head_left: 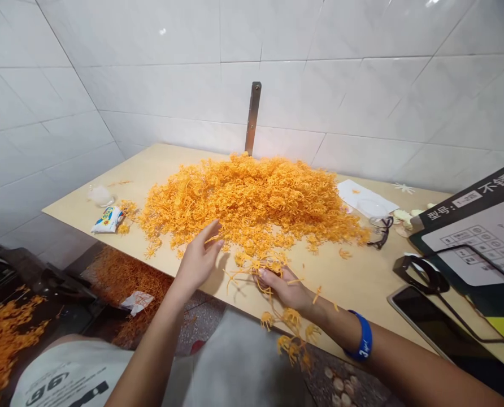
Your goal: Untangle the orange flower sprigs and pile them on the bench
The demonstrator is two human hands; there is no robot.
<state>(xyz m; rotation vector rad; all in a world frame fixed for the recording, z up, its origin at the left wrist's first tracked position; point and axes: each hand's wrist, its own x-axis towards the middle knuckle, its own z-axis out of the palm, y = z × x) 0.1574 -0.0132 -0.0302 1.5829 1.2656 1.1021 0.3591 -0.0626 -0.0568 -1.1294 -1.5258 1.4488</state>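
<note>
A big heap of small orange flower-like pieces, which look like plastic, covers the middle of the table. My right hand is closed around a bunch of these pieces on thin stems. Part of that bunch dangles below the table's front edge, and the rest sticks out past my thumb. At the near left side of the heap, my left hand is raised with its fingers apart and nothing visible in it. A blue wristband circles my right wrist.
On the table's left lie a small white packet and a translucent round object. To the right are glasses, a phone, a black ring-shaped device and a printed box. A metal bar stands behind the heap.
</note>
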